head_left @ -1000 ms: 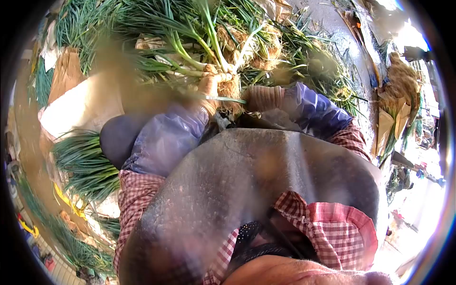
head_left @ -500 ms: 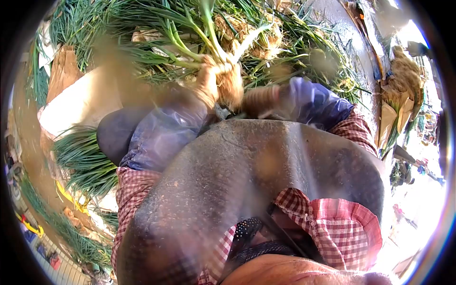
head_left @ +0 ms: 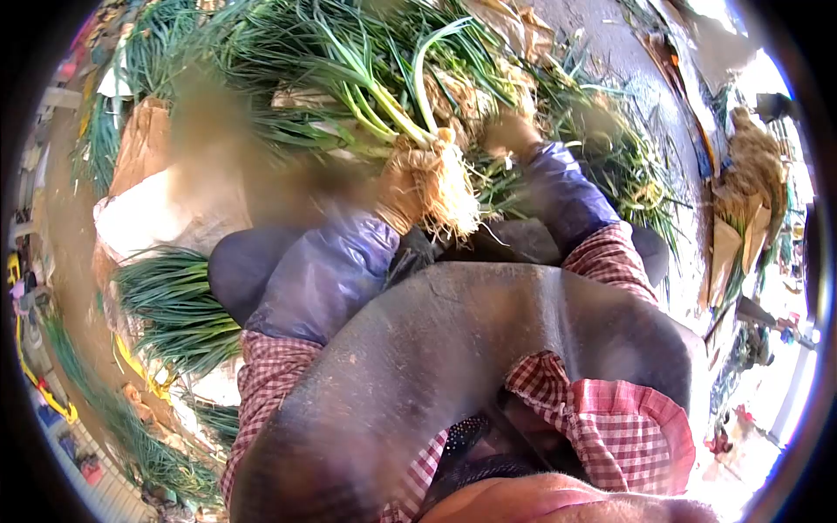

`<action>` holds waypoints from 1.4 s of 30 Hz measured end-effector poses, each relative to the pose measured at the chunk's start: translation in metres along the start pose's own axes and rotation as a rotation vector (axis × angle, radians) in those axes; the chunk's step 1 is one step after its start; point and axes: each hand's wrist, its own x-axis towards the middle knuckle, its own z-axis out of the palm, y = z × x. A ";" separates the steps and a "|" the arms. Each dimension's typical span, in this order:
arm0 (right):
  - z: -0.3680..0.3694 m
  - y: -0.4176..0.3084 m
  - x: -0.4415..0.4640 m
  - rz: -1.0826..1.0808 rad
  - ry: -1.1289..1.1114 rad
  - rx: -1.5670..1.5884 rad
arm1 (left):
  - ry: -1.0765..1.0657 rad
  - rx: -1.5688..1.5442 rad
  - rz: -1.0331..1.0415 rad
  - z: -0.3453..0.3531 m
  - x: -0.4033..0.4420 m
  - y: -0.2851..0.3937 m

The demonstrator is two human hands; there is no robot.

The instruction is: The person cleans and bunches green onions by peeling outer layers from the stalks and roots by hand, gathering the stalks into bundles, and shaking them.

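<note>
My left hand (head_left: pixel 403 187) is wrapped round a bunch of spring onions (head_left: pixel 449 183) just above its pale, stringy roots. The green stalks fan up and to the left, and the roots hang toward my lap. To the right, my right hand (head_left: pixel 513 135) reaches to the root ends of the heap of spring onions (head_left: pixel 288 61). Its fingers are blurred and partly lost against the roots, so what they grip, if anything, does not show. Purple plastic sleeves cover both forearms, and a dark apron (head_left: pixel 418 349) lies over my lap.
A tidy bundle of spring onions (head_left: pixel 179 301) lies at my left, below white and brown paper (head_left: pixel 170 209). Loose leaves (head_left: pixel 641 187) are scattered at the right. Farther right stands a root-topped bundle (head_left: pixel 750 170). Smudges blur parts of the view.
My right hand has moved from near the held roots up and right to the heap. The bunch in my left hand has shifted slightly right and down, and its roots now spread out.
</note>
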 end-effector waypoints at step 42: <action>-0.108 -0.119 -0.147 -0.565 0.310 0.866 | 0.470 0.366 0.307 0.032 -0.007 -0.008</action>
